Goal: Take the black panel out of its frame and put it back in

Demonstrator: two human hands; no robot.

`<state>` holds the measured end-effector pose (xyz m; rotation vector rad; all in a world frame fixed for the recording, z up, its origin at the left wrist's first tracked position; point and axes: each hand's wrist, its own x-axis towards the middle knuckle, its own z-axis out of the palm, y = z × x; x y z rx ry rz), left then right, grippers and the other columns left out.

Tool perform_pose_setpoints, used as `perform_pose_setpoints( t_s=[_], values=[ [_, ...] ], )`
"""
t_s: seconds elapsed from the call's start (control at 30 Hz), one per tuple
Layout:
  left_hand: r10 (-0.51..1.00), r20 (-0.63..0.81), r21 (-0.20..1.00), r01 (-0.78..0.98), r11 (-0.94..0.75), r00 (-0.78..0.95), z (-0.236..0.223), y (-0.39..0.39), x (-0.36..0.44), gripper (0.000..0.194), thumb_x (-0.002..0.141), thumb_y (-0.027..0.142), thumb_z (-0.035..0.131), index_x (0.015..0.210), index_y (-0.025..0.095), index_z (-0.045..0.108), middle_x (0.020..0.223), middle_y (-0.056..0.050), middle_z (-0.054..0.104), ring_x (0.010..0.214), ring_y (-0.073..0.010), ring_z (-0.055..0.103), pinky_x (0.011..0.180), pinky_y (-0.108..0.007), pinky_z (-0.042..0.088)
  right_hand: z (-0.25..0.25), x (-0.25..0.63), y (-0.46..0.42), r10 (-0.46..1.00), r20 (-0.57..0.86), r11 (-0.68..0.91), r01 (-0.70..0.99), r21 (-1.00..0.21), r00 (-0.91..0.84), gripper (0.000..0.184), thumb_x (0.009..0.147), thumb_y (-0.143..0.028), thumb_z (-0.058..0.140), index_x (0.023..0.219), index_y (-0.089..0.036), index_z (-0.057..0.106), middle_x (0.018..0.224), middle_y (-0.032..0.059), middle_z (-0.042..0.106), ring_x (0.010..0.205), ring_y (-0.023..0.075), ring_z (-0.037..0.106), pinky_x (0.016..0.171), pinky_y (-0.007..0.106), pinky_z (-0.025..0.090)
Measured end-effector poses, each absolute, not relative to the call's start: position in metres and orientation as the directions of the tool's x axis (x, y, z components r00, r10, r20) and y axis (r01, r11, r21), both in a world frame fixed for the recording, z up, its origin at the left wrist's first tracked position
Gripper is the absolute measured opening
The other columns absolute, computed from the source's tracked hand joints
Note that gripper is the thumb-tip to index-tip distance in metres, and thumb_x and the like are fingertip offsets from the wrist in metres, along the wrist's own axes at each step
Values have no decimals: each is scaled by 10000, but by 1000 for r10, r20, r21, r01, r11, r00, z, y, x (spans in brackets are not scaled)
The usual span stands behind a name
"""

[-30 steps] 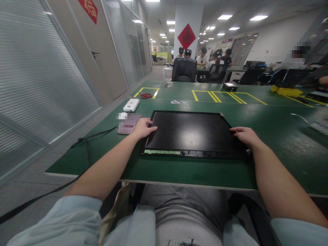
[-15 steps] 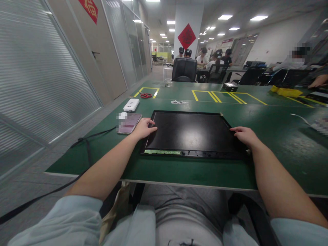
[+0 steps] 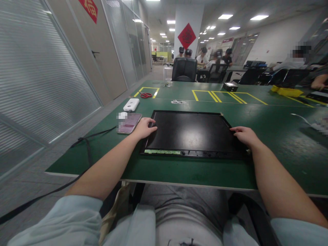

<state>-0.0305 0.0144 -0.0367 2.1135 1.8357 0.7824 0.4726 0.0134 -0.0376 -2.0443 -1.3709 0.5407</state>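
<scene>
Leftward of black panel | phone beside left hand | red scissors beyond

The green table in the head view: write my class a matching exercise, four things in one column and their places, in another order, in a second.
Things
1. flat black rectangular panel
2. red-handled scissors
3. white rounded-rectangular device
4. black high-backed chair

Places
A. past the far edge of the green table
B. just beyond the pinkish-screened phone
C. between the left hand and the right hand
D. at the far-left yellow tape outline

Right pairs: 1-C, 2-D, 3-B, 4-A
</scene>
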Motion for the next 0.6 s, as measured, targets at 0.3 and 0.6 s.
perform_pose_setpoints(
  t_s=[0.3,0.6],
  values=[
    [972,231,446,882,-154,53,-39,13,-27,511,842,404,661,1289,157,674,1371,-151,596,1369,-314,511,1200,-425,360,-39,476,16,925,-13,-280,658,-699,380,364,653,-58,605,924,-207,796,934,76,753,867,227,690,872,365,549],
    [975,186,309,935,-177,123,-38,13,-19,595,945,469,527,1383,78,625,1466,-212,594,1391,-354,515,1198,-447,347,-44,481,19,928,8,-258,655,-710,374,364,658,-63,621,946,-195,801,872,62,740,870,220,686,875,360,547]
  ],
)
